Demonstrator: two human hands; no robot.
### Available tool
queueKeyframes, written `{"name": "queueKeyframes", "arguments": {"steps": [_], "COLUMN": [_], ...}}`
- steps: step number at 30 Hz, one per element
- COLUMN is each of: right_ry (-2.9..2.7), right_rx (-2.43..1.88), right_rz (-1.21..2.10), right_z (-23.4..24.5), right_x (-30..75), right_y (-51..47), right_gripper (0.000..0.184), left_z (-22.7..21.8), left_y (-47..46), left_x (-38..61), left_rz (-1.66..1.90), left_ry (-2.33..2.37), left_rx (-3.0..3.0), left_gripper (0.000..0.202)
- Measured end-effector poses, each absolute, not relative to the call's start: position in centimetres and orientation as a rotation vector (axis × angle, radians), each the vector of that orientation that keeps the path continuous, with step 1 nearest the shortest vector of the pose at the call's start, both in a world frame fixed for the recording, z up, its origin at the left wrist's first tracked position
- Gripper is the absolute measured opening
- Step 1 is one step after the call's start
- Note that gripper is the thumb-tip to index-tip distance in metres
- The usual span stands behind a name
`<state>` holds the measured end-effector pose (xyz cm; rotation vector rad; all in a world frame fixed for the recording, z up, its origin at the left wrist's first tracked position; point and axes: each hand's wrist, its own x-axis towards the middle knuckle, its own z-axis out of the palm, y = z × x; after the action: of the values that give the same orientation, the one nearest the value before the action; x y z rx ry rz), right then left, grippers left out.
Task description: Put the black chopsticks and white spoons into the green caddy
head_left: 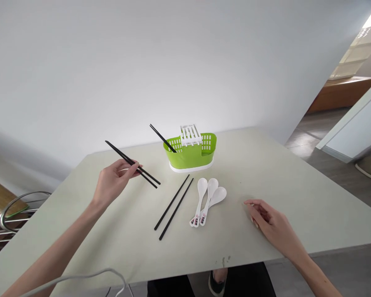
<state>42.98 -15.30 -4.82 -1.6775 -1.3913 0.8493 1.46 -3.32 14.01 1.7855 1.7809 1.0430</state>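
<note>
Left hand [114, 181] fingertip-pinches a chopstick pair [131, 164] that may scissor apart and drop onto counter [297, 185]; right hand [266, 220] slack, empty.

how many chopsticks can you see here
6: a held pair in the left hand, a loose pair flat on the table left of the spoons, a leaning pair in the green holder. More may hide inside it.

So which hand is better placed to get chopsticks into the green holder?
Left, probably: the left hand pinches a black chopstick pair, raised beside the green holder; the right hand rests empty on the table, farther away.
</note>
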Motion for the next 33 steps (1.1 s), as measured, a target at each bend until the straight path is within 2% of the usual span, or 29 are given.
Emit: {"name": "queueKeyframes", "arguments": {"steps": [6, 11, 18, 33], "right_ry": [-1.381, -1.370, -1.375, -1.396], "right_rx": [-1.672, -1.651, -1.629, -1.601], "right_rz": [0.868, 0.890, 0.903, 0.884], "right_z": [-4.9, -5.0, -5.2, -5.0], "right_x": [42.9, 42.8, 42.8, 43.0], "right_y": [-15.1, -15.1, -15.2, -14.9], "right_gripper": [0.045, 0.046, 0.045, 0.043], "left_z": [17.6, 17.4, 15.3, 13.6], "left_y": [0.0, 4.8, 10.2, 12.0], "left_x": [3.5, 5.4, 6.0, 7.2], "left_rz": [1.420, 1.523, 1.474, 1.049], "left_ry": [1.547, 1.369, 1.538, 1.812], "left_rx": [1.709, 1.567, 1.427, 1.691], "left_gripper": [0.037, 0.024, 0.017, 0.028]}}
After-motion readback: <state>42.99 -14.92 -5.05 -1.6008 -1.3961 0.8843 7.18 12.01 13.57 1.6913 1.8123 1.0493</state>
